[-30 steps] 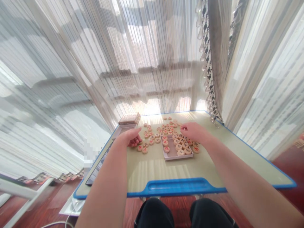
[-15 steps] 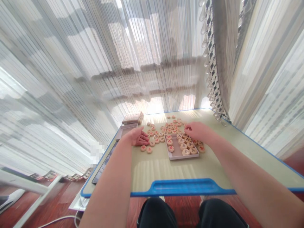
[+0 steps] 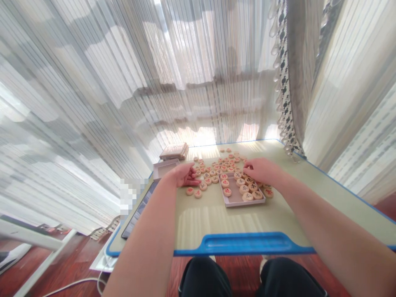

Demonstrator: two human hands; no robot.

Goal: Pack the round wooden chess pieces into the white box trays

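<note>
Round wooden Chinese chess pieces (image 3: 215, 180) with red or black characters lie scattered over the middle of the table. Among them sits a shallow open box (image 3: 233, 203). Red pieces (image 3: 227, 192) line its left side, and black pieces (image 3: 248, 196) fill its right side in rows. My right hand (image 3: 262, 170) is at the box's far right corner, fingertips pinched together on a Chinese chess piece that they mostly hide. Left of the scattered pieces, my left hand (image 3: 186, 175) has its fingers apart and loosely bent, close to the nearest pieces, holding nothing I can see.
A second shallow box or lid (image 3: 163, 168) lies at the table's left, with a stack of flat packets (image 3: 174, 151) behind it. A dark flat tablet-like thing (image 3: 139, 212) rests along the left edge. The table (image 3: 198, 218) has a blue rim with a front groove.
My left hand has turned, with its fingers more bent than before. My right hand stays by the box's far corner, slightly lower over the black pieces. The whole view has shifted a little.
</note>
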